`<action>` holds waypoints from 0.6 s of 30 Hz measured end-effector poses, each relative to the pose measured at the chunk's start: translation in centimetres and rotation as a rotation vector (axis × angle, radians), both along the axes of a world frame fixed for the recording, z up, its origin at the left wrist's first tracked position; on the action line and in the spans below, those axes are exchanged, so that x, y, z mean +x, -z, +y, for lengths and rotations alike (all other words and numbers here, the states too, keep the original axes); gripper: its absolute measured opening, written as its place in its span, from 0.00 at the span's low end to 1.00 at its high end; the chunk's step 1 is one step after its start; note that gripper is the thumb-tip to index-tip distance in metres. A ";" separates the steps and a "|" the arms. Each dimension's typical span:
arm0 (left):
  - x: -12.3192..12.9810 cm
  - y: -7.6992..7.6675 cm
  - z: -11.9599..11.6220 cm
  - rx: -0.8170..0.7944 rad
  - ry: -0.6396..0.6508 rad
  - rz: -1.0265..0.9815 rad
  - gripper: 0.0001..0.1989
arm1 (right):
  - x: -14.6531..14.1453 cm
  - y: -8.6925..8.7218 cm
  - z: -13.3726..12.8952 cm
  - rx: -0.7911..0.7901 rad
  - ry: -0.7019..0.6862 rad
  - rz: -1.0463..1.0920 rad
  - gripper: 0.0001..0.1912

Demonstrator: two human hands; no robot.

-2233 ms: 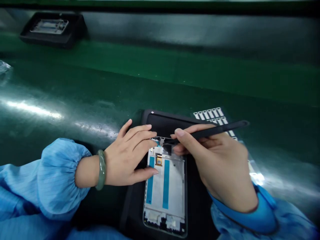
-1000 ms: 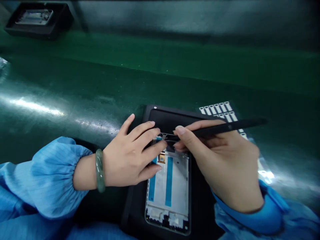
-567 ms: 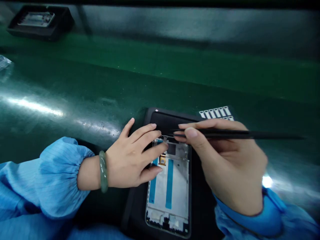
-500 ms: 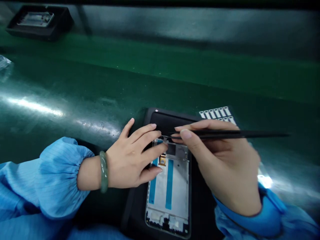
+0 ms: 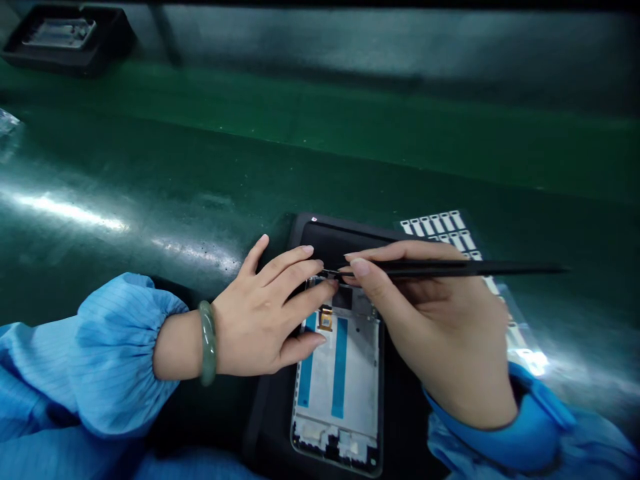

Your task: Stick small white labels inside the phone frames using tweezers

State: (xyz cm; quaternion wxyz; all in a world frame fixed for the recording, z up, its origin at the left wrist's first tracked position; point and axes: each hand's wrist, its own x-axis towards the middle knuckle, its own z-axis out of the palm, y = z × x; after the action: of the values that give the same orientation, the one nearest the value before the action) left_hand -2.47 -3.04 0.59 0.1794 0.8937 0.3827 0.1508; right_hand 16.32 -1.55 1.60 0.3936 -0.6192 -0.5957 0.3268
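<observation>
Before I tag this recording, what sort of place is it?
Probably an electronics assembly or repair bench: a phone-like frame lies on a black fixture, the right hand holds a black tweezer-like tool, and a sheet of small white pieces lies nearby.

The left arm (image 5: 115,360) reaches in from the left, wrist (image 5: 176,345) nearly straight. The left hand (image 5: 265,313) is palm down, fingers loosely spread to the right, little finger splayed far, thumb near. From the near right, the right arm (image 5: 580,440) leads to the right hand (image 5: 445,320), its thumb and forefinger pinched.
</observation>
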 end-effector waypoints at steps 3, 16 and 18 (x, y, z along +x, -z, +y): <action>0.0 0.0 0.0 -0.007 0.000 0.005 0.23 | 0.0 0.2 0.0 0.019 -0.003 -0.030 0.07; 0.0 0.1 0.0 -0.007 0.010 0.014 0.24 | 0.0 0.1 -0.1 0.043 0.016 -0.089 0.08; 0.0 0.1 0.0 -0.008 0.005 0.015 0.24 | 0.0 0.1 -0.1 0.044 0.034 -0.087 0.08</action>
State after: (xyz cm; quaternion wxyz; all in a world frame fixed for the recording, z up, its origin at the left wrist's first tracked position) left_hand -2.46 -3.01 0.52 0.1805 0.8951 0.3823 0.1419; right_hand 16.27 -1.64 1.52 0.3862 -0.6340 -0.6089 0.2796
